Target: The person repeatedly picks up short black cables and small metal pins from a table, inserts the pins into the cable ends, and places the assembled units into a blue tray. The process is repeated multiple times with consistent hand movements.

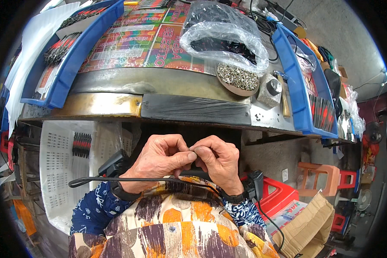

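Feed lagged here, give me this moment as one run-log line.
left hand: pinching small part | right hand: pinching same part, fingertips meeting | black cable: across wrists | dish of metal pieces: on bench

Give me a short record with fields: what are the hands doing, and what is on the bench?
left hand: fingertips pinched against the right hand's, over the lap
right hand: pinching a tiny dark piece, too small to identify
cord: thin black cord runs under both wrists
bench: round wooden dish of small metal pieces, clear plastic bag, long blue plastic trays
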The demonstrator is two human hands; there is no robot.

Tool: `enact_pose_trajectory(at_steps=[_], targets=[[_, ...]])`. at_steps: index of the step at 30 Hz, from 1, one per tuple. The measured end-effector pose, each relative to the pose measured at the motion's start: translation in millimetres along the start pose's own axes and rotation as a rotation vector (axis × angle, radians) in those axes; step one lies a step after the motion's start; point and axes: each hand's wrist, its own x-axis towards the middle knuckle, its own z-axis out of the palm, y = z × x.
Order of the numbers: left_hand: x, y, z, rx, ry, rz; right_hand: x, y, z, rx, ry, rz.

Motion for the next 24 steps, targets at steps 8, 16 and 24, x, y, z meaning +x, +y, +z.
enact_pose_trajectory(at_steps=[8,16,24], targets=[[-1.1,-4.7,3.2,-0.022,0.041,0.042,-4.0,8.1,14.4,-0.116,0.187,-0.239],[-0.7,-7.4,4.3,-0.020,0.019,0.050,-4.3,4.5,4.0,-0.035,0.093,-0.109],[4.5,-6.9,5.1,-0.057,-0.002,0.053,-4.3,7.5,7.2,-0.088,0.149,-0.169]])
